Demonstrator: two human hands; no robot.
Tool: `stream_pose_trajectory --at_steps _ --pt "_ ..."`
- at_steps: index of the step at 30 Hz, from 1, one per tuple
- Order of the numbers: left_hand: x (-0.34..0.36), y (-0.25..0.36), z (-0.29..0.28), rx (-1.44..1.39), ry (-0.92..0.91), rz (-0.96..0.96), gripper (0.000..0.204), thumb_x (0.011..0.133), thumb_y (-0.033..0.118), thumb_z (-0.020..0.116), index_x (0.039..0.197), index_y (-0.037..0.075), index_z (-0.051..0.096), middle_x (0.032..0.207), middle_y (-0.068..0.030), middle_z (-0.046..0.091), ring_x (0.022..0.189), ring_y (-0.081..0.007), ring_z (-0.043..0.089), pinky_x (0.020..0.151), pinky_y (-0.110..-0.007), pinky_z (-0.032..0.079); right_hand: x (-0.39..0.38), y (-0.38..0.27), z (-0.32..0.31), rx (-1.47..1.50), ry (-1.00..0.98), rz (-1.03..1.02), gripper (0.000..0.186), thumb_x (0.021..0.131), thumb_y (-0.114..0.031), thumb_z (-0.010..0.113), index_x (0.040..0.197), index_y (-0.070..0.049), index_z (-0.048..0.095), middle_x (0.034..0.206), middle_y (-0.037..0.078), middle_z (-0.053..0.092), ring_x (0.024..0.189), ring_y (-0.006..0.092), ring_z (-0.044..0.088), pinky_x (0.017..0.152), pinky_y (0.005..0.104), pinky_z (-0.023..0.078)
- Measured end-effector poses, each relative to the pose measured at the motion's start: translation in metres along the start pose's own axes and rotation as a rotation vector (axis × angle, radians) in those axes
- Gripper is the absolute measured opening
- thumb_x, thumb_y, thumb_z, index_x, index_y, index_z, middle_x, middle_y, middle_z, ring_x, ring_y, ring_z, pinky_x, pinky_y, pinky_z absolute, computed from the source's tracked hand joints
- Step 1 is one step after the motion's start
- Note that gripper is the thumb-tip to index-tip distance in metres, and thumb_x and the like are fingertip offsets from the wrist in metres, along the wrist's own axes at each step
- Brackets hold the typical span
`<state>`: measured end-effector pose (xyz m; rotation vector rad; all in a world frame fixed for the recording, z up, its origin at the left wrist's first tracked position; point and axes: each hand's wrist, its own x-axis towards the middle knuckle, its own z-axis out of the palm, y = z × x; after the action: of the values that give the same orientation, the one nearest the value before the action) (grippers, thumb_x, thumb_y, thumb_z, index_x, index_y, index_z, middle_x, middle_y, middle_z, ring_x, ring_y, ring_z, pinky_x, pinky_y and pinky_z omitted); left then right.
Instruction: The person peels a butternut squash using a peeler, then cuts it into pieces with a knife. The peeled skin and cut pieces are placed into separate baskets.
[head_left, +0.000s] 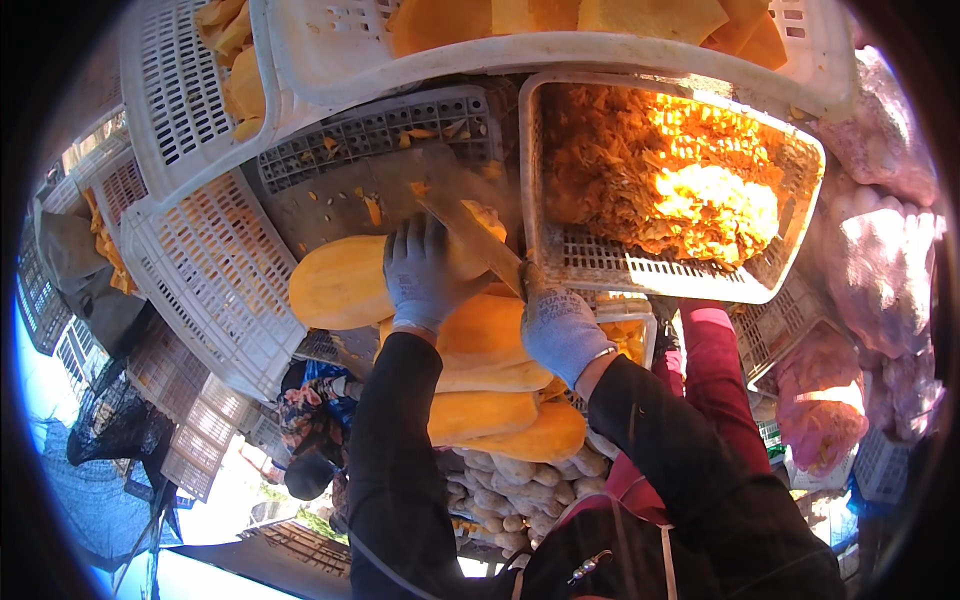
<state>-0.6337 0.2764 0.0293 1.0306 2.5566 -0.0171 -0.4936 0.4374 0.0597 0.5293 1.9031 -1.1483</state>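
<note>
A peeled orange squash (345, 285) lies across a worn board (320, 215). My left hand (420, 272), in a grey-and-white glove with dark fingers, presses over its right part and grips it. My right hand (563, 330), gloved alike, is closed round the handle of a wide-bladed knife (478, 238). The blade slants up and left, just right of my left fingers, against the squash's right end. Whether it has cut in, I cannot tell. Nearer to me, several more peeled squashes (510, 425) lie stacked below my hands. Orange scraps lie on the board.
A white crate (533, 170) of orange pulp stands at right, close beyond my right hand. Another white crate (600, 50) with orange squash pieces spans the far side. A slatted white crate (215, 280) leans at left. Potatoes (510, 490) lie nearer me; pinkish bags (880, 260) fill the far right.
</note>
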Motion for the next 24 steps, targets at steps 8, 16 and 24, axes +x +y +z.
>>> stream_pose_trajectory --at_steps 8,16,24 --pt "0.007 0.003 -0.006 -0.018 0.038 0.016 0.107 0.059 0.064 0.087 0.14 0.004 0.052 0.134 -0.0234 0.058 0.123 -0.0409 0.057 0.108 -0.055 0.043 0.035 0.015 0.003 -0.007 -0.098 0.082 0.035 0.093 -0.012 0.058 0.125 0.002 0.064 0.108 0.028 0.071 0.102 0.0405 0.072 0.086 0.0464 0.058" --pt "-0.004 -0.004 0.0 -0.028 0.056 -0.018 0.111 0.057 0.063 0.089 0.142 0.003 0.049 0.137 -0.0227 0.056 0.125 -0.0386 0.056 0.11 -0.053 0.041 0.075 0.021 0.021 -0.205 -0.214 -0.165 0.049 0.095 -0.014 0.062 0.141 -0.003 0.052 0.114 0.023 0.072 0.107 0.0373 0.071 0.088 0.0431 0.059" --pt "-0.029 -0.043 0.022 0.054 0.195 -0.143 0.111 0.059 0.064 0.089 0.143 0.004 0.049 0.138 -0.0209 0.057 0.126 -0.0381 0.056 0.111 -0.052 0.039 0.112 -0.013 0.037 -0.366 -0.218 -0.156 0.049 0.095 -0.017 0.063 0.139 0.003 0.052 0.12 0.025 0.07 0.114 0.0368 0.069 0.093 0.0428 0.057"
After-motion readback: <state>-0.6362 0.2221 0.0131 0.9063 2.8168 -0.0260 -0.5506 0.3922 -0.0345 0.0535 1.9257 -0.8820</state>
